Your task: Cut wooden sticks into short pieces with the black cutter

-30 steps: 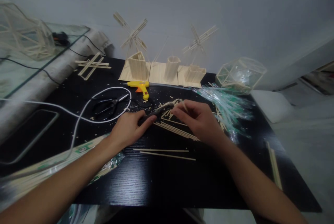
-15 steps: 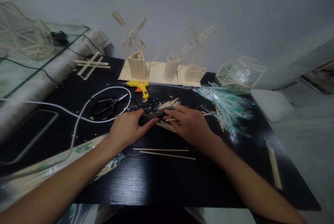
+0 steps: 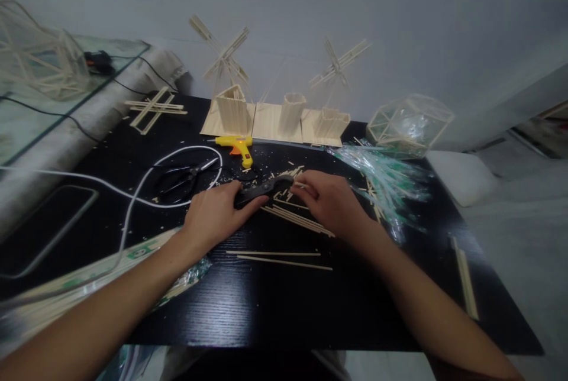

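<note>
My left hand (image 3: 213, 210) is wrapped round the handles of dark cutting shears (image 3: 265, 189), whose curved jaws point right. Close to the jaw tips, my right hand (image 3: 333, 200) pinches a thin wooden stick (image 3: 304, 185); most of it is hidden by the fingers. Under and beyond the hands lies a heap of short cut stick pieces (image 3: 286, 178). Several longer sticks (image 3: 298, 219) lie just below the right hand. Nearer me, two separate sticks (image 3: 279, 260) rest on the black table (image 3: 284, 310).
A yellow glue gun (image 3: 239, 145), black-handled pliers (image 3: 189, 177) and a white cable (image 3: 133, 215) lie beyond and left. Wooden models on bases (image 3: 270, 120) stand at the back. Plastic wrappers (image 3: 386, 180) are at right, a bag of sticks (image 3: 97, 277) at left.
My right hand has shifted slightly right and up, and the stick in it sits by the jaw tips. The shears have tilted a little, uncovering more of the long sticks below.
</note>
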`<state>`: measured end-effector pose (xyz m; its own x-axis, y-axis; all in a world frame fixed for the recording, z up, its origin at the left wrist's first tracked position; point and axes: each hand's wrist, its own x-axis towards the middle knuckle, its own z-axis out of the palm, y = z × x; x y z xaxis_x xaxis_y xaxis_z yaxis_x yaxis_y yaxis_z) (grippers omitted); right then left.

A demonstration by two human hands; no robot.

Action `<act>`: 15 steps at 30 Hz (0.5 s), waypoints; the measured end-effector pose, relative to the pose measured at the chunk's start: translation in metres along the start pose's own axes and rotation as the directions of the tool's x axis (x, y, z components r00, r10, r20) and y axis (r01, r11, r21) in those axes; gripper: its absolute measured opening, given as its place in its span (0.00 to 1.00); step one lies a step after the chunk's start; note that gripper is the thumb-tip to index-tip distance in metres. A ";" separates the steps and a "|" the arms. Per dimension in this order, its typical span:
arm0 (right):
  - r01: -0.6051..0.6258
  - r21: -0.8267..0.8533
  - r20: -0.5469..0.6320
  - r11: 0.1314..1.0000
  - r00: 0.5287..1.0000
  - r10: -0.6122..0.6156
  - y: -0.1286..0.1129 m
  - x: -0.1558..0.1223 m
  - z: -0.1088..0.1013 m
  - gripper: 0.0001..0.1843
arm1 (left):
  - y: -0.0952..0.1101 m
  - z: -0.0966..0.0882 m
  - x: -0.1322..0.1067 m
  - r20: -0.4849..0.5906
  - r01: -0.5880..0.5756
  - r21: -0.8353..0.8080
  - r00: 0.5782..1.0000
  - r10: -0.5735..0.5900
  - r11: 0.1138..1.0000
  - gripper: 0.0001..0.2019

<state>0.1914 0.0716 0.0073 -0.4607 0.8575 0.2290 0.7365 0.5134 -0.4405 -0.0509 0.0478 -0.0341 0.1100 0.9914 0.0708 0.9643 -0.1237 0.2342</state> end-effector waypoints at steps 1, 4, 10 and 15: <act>-0.020 -0.032 -0.008 0.999 1.000 0.019 0.003 0.001 0.000 0.07 | 0.000 -0.001 0.001 0.007 0.018 0.014 1.000 -0.018 1.000 0.34; -0.093 -0.137 0.023 0.986 0.995 0.097 0.011 0.004 0.002 0.10 | 0.001 -0.003 0.002 0.014 0.053 0.027 0.998 -0.053 0.998 0.36; -0.144 -0.062 0.092 0.988 0.984 0.149 0.007 0.005 0.001 0.17 | 0.001 -0.004 0.003 0.040 0.079 -0.117 0.996 -0.075 0.990 0.34; -0.092 0.106 0.081 0.990 0.993 0.084 0.000 0.003 -0.005 0.21 | -0.002 -0.004 0.004 0.043 0.086 -0.352 0.996 -0.075 0.932 0.29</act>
<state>0.1924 0.0740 0.0120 -0.4362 0.8918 0.1198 0.7190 0.4255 -0.5495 -0.0537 0.0517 -0.0304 0.0472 0.9988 0.0111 0.8236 -0.0452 0.5654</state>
